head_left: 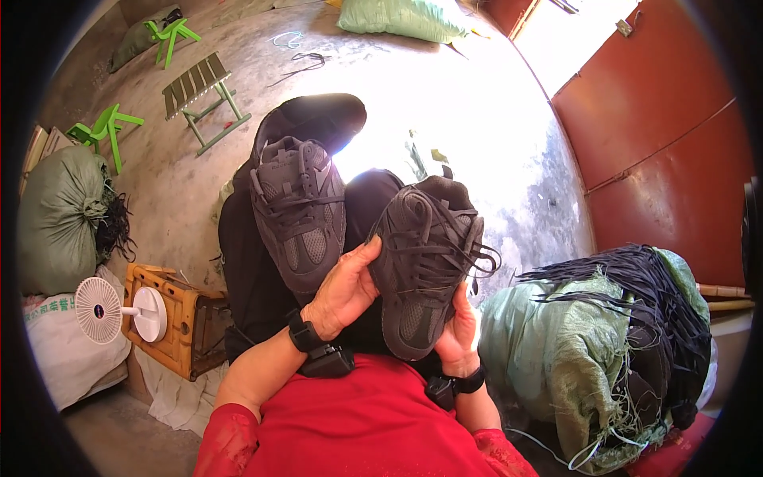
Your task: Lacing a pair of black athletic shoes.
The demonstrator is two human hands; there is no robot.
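Observation:
Between my two hands, above my lap, is a dark grey lace-up sneaker (415, 274), its toe toward me and its loose laces looped at the right side. My left hand (347, 290) grips its left side, thumb along the upper. On the other side, my right hand (458, 334) holds the lower right edge near the toe, with part of the fingers hidden behind the shoe. A matching sneaker (298, 211) rests on my left thigh, laced, toe also toward me, touched by neither hand.
A green woven sack (540, 342) with black strips spilling out stands at my right. On my left, a small white fan (99, 310) sits on a wooden stool (187, 342), beside a tied sack (63, 215). A folding stool (196, 86) and green chairs (103, 127) stand farther off.

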